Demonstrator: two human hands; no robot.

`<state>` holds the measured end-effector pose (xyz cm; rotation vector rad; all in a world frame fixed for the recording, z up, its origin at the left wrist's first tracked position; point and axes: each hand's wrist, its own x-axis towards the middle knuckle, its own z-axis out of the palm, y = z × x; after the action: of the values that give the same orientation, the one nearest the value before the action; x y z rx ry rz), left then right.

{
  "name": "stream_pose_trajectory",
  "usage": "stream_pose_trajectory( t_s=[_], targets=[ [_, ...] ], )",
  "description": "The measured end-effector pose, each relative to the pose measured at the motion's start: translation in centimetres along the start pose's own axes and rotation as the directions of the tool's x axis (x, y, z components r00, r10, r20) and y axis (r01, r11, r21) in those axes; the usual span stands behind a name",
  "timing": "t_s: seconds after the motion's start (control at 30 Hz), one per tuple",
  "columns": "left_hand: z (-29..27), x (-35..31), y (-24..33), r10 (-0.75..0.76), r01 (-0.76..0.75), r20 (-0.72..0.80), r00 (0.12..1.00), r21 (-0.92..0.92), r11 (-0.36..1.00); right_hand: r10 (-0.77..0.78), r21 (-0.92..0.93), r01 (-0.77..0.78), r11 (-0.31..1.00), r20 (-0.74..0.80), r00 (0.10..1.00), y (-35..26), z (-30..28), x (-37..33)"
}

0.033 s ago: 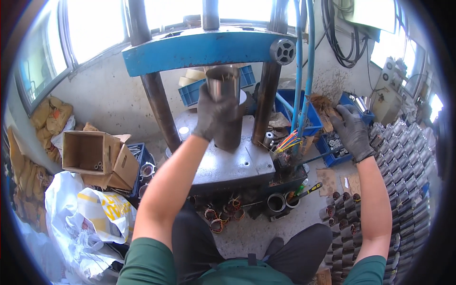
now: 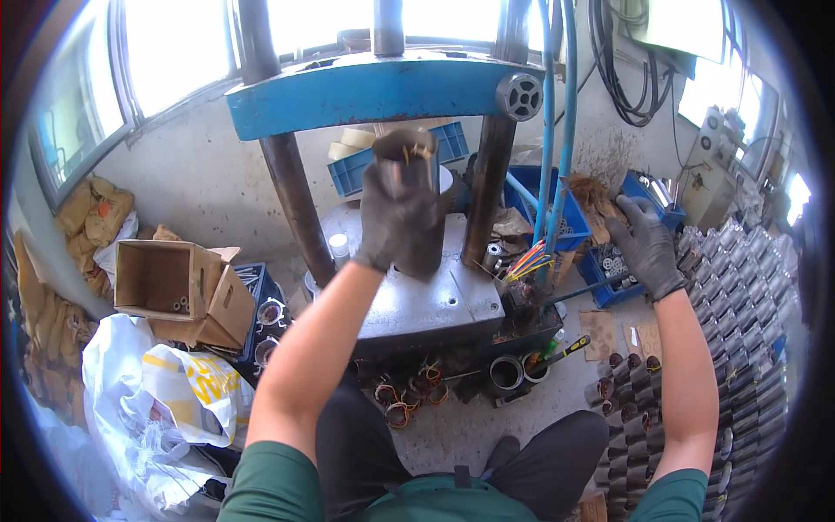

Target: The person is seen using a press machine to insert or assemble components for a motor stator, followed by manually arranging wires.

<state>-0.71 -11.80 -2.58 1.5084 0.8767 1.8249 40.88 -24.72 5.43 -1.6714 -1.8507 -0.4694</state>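
Under the blue crossbeam [image 2: 365, 94] of a press, my gloved left hand [image 2: 391, 217] grips a shiny metal cylinder [image 2: 409, 174], blurred by motion. Its open top faces up, and yellowish bits show inside the rim. Behind and below that hand, a dark cylindrical piece [image 2: 422, 252] is on the press's metal bed [image 2: 391, 304]; how it meets the held cylinder is hidden. At the right, my gloved right hand [image 2: 651, 248] is held with fingers extended and apart. It is over a dark bar [image 2: 587, 287] and a blue bin of small metal parts [image 2: 613, 261]; contact with the bar cannot be made out.
Rows of metal cylinders [image 2: 731, 304] cover the right side. Steel columns [image 2: 296, 200] flank the press bed. Colored wires [image 2: 529, 261] and blue hoses [image 2: 550, 174] are on its right. A cardboard box [image 2: 156, 278] and white sacks [image 2: 130, 383] stand left. Wound coils [image 2: 396, 404] lie on the floor.
My left hand and the metal cylinder have come down slightly, and more of the cylinder's inside shows. My right hand has hardly moved.
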Motion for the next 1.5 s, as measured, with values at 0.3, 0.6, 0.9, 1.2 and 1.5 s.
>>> stream_pose_trajectory(
  t_s=[0.3, 0.6, 0.9, 1.2, 1.5],
  targets=[
    [-4.8, -15.0, -3.3, -0.444, 0.392, 0.125, 0.887, -0.712, 0.582, -0.224, -0.116, 0.249, 0.962, 0.192, 0.955, -3.7, -3.3, -11.1],
    [-5.6, -16.0, -5.2, -0.458, 0.385, 0.145, 0.877, -0.783, 0.488, -0.440, 0.215, 0.392, 0.894, 0.263, 0.859, -18.2, 1.4, -12.4],
    [-6.3, -15.4, -5.6, -0.424, 0.393, 0.206, 0.882, -0.818, 0.421, -0.294, 0.488, 0.046, 0.872, 0.446, 0.845, -26.7, 16.4, -7.3],
    [-7.2, -15.2, -4.9, -0.465, 0.304, 0.038, 0.884, -0.804, 0.511, -0.285, 0.515, 0.044, 0.856, 0.399, 0.871, -28.6, 20.7, -8.6],
    [-7.4, -15.6, -3.8, -0.436, 0.363, 0.182, 0.881, -0.852, 0.377, -0.359, 0.593, 0.056, 0.803, 0.408, 0.840, -26.7, 17.9, -7.3]
  ],
)
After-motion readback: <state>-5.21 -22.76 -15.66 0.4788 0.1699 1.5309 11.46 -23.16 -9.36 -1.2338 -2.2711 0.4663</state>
